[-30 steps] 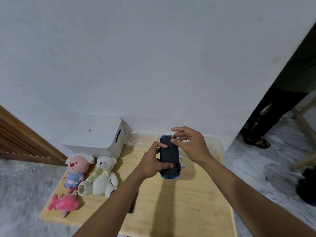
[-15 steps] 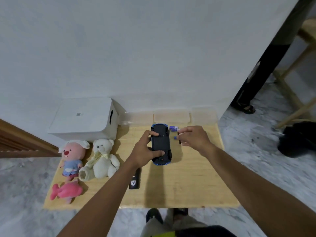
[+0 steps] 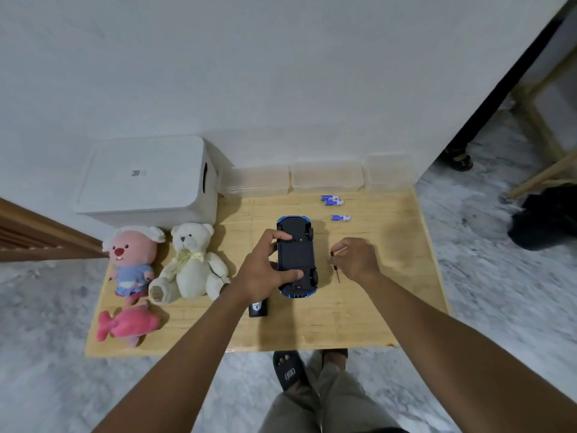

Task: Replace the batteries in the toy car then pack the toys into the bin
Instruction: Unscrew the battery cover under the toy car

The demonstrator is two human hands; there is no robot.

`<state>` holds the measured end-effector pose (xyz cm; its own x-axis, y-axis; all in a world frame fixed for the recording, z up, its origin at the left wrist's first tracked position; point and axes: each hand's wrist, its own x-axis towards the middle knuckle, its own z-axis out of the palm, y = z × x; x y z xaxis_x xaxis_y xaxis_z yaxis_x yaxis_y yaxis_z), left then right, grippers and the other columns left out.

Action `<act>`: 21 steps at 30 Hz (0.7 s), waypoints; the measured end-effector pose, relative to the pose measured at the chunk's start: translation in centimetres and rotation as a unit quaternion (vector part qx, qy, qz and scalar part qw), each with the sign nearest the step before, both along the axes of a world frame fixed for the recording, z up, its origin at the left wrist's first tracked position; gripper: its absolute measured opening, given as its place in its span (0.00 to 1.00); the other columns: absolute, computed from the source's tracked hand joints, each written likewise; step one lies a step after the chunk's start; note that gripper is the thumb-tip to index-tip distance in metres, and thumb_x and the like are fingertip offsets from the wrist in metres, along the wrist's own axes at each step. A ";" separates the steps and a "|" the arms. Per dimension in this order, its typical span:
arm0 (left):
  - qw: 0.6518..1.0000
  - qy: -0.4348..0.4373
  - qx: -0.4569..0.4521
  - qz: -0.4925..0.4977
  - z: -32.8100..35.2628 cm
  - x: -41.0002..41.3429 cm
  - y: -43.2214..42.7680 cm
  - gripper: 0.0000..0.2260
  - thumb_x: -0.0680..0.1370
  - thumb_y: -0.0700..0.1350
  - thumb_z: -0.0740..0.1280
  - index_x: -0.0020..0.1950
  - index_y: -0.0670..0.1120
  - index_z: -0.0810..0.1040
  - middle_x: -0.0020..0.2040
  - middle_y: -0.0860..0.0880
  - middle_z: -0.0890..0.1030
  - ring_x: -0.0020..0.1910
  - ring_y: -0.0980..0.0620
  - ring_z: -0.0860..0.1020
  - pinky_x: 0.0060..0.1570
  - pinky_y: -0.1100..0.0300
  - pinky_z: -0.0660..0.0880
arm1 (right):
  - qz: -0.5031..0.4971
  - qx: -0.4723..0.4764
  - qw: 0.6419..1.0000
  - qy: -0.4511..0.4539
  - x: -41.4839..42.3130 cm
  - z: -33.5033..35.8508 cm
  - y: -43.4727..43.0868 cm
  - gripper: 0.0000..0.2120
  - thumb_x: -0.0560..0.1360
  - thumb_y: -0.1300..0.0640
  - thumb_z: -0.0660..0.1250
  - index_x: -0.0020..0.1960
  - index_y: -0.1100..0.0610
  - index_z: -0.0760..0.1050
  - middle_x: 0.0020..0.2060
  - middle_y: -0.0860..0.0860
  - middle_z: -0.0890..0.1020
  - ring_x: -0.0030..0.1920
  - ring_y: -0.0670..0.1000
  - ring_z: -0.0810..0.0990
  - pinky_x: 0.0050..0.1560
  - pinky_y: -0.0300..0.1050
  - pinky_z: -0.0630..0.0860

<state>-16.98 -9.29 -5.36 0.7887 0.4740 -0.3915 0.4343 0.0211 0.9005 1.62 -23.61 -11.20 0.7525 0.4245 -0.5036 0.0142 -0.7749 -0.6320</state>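
A low wooden table stands against a white wall on grey marble floor. At the table's middle a blue toy car lies upside down, the left hand gripping it with curled fingers. Just right of it, the right hand pinches a small screwdriver. 3 batteries lie far right. A white bin sits far left, with 3 plush toys nearer.
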 end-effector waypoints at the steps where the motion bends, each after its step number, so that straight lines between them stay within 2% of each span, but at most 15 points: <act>1: 1.000 -0.001 -0.003 -0.001 0.0 0.0 0.0 0.29 0.70 0.38 0.81 0.62 0.59 0.71 0.62 0.48 0.79 0.48 0.39 0.84 0.48 0.36 0.82 | 0.002 0.001 1.000 -0.002 -0.1 -0.2 -0.1 0.09 0.68 0.59 0.80 0.44 0.52 0.82 0.39 0.49 0.84 0.41 0.48 0.83 0.40 0.40 0.76; 7: 1.000 0.003 -0.010 -0.004 0.1 -0.2 0.4 0.29 0.71 0.38 0.80 0.62 0.59 0.71 0.61 0.48 0.80 0.49 0.38 0.84 0.49 0.37 0.82 | -0.001 0.010 1.000 -0.002 -0.1 -0.4 -0.3 0.10 0.68 0.58 0.80 0.47 0.52 0.82 0.38 0.48 0.83 0.39 0.46 0.81 0.35 0.36 0.73; 12: 1.000 0.004 -0.012 -0.008 0.2 -0.1 0.7 0.30 0.70 0.39 0.81 0.62 0.59 0.71 0.61 0.48 0.80 0.50 0.38 0.84 0.50 0.37 0.82 | -0.013 0.015 1.000 0.012 0.0 0.0 -0.4 0.11 0.68 0.58 0.80 0.48 0.53 0.82 0.40 0.48 0.83 0.42 0.48 0.83 0.35 0.36 0.72; 16: 1.000 0.003 -0.006 -0.017 0.5 0.1 0.8 0.30 0.70 0.39 0.81 0.63 0.58 0.71 0.61 0.49 0.80 0.50 0.40 0.84 0.49 0.39 0.83 | -0.029 0.080 0.994 -0.066 -0.3 2.6 -0.2 0.07 0.74 0.53 0.75 0.51 0.50 0.82 0.42 0.47 0.83 0.41 0.45 0.81 0.38 0.33 0.72; 19: 1.000 0.000 -0.003 -0.020 1.0 0.3 0.7 0.30 0.70 0.38 0.81 0.62 0.58 0.71 0.61 0.49 0.79 0.50 0.39 0.83 0.50 0.39 0.82 | 0.047 0.187 0.976 -0.097 -1.0 5.8 -0.1 0.09 0.74 0.51 0.75 0.54 0.43 0.81 0.47 0.43 0.81 0.44 0.44 0.82 0.43 0.36 0.77; 21: 1.000 -0.006 0.003 -0.025 1.5 0.4 0.6 0.29 0.69 0.38 0.81 0.62 0.56 0.71 0.60 0.49 0.79 0.50 0.40 0.83 0.49 0.38 0.82 | 0.147 0.195 0.963 -0.117 -1.4 7.4 -0.2 0.14 0.72 0.48 0.75 0.57 0.39 0.79 0.50 0.40 0.79 0.47 0.42 0.80 0.46 0.37 0.78</act>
<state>-16.60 -8.66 -3.89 0.8157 0.4370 -0.3789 0.4236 -0.0053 0.9058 0.17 -23.77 -3.85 0.6452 0.7582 -0.0936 0.3741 -0.4204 -0.8267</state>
